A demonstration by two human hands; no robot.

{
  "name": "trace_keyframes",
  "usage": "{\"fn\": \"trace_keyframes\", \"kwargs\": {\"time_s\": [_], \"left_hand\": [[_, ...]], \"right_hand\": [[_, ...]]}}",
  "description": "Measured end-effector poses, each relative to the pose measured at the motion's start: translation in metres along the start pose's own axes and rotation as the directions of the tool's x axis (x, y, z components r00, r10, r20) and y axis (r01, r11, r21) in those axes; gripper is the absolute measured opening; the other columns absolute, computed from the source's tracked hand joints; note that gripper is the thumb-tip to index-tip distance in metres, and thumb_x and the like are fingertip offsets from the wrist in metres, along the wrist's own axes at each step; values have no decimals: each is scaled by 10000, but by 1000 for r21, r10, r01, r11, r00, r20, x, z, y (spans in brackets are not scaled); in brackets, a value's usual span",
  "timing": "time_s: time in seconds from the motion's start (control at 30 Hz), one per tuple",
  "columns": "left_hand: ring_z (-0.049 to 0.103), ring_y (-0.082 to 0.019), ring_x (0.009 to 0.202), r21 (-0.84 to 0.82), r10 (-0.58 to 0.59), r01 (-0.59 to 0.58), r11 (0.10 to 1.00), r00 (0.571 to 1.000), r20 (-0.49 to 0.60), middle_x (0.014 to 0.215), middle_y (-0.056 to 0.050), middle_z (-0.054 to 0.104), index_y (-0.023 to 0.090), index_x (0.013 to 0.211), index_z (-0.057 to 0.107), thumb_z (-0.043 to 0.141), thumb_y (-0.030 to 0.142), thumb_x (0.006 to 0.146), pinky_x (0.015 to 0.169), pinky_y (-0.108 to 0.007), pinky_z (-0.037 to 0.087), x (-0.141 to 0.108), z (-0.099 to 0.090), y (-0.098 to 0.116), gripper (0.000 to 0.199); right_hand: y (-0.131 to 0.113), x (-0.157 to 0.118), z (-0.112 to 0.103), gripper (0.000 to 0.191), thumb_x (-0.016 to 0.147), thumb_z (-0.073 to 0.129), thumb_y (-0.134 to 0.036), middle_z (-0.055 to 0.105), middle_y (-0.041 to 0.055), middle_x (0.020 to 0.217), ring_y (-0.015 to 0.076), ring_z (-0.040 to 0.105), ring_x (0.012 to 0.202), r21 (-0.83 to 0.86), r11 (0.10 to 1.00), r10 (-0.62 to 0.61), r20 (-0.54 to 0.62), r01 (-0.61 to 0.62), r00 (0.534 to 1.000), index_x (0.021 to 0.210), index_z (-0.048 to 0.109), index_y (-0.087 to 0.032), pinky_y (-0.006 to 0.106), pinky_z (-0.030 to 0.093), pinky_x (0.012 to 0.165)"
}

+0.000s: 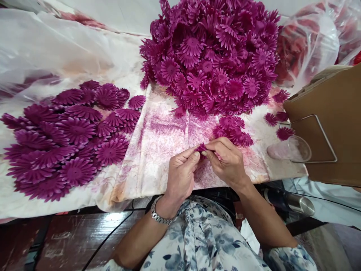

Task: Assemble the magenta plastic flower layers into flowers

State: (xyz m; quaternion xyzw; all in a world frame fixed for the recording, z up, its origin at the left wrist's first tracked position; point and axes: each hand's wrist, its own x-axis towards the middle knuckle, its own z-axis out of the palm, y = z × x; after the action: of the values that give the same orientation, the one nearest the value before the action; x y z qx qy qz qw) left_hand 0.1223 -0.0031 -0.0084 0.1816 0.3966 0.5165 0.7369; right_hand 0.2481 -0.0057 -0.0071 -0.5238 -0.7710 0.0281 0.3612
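Between my two hands, over the near part of the stained white cloth (163,139), is a small purple petal piece (201,147). My left hand (182,171) pinches its left side with thumb and forefinger. The fingers of my right hand (227,162) are closed on its right side. A small cluster of purple flowers (232,130) lies just beyond my right hand. Behind it rises a large heap of purple flowers (214,60). Wider, flatter purple flowers (73,139) lie overlapping in a pile at the left.
On the right stand a cardboard box (327,124) and a clear plastic cup (296,148) on its side, by a bent metal wire (324,135). Plastic bags with red contents (304,41) lie at the back right. A metal flask (293,201) is below the table edge.
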Motion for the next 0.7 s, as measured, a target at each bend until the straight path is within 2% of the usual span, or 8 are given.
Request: {"fn": "trace_keyframes", "kwargs": {"time_s": [0.1,0.17,0.23,0.3,0.37,0.43,0.57,0.7], "left_hand": [[433,-42,475,29,23,-23,999,999,-29,529,13,596,118,631,724,807,271,554,507,-175,393,0,-3,-1,190],[497,-60,495,14,9,-8,1000,999,-39,556,0,634,124,647,728,809,272,547,524,-187,428,0,-4,0,196],[607,-113,571,-15,-21,21,1000,999,-36,624,-31,691,127,675,730,801,247,556,595,-233,496,0,-6,1,183],[675,-174,650,-36,-36,35,999,999,-30,678,-55,721,129,703,730,780,217,585,691,-317,544,0,-8,3,154],[698,-205,687,-49,-20,18,999,999,-40,700,-58,731,131,704,725,761,193,608,759,-382,555,1,-10,5,120],[700,-204,704,-62,9,-11,998,999,-47,719,-50,731,131,694,717,745,180,627,791,-404,554,2,-12,7,87],[668,-153,677,-77,53,-57,995,997,-55,696,-13,699,134,620,676,719,166,644,791,-376,556,4,-12,9,58],[617,-109,661,-92,55,-62,994,996,-73,658,9,660,142,586,637,696,160,647,750,-297,544,5,-10,10,87]], "right_hand": [[-3,-2,-1,148,878,493,-185,628,51,734,158,600,755,36,999,26,6,-26,1000,817,626,-175,291,504,680],[-3,-2,-2,162,880,481,-180,615,40,724,141,589,713,110,991,73,-11,-71,997,793,617,-173,274,489,643],[0,-1,-5,161,876,487,-195,579,13,692,114,551,631,184,971,171,-85,-153,982,762,598,-176,249,454,572],[9,3,-12,167,875,495,-224,525,-15,652,94,492,565,199,949,285,-208,-245,936,734,574,-181,235,408,522],[22,6,-21,182,877,493,-243,490,-25,630,93,462,554,106,947,323,-311,-305,894,723,567,-182,240,398,539],[36,9,-30,178,880,485,-247,514,-6,655,114,483,608,-74,951,256,-347,-299,902,763,601,-178,266,421,607],[58,7,-35,231,884,470,-269,612,81,846,202,527,825,-374,894,192,-173,-245,966,967,667,-181,371,444,782],[62,4,-37,278,886,483,-304,634,105,1011,223,546,951,-345,905,251,-36,-248,967,1066,660,-188,413,452,880]]}}
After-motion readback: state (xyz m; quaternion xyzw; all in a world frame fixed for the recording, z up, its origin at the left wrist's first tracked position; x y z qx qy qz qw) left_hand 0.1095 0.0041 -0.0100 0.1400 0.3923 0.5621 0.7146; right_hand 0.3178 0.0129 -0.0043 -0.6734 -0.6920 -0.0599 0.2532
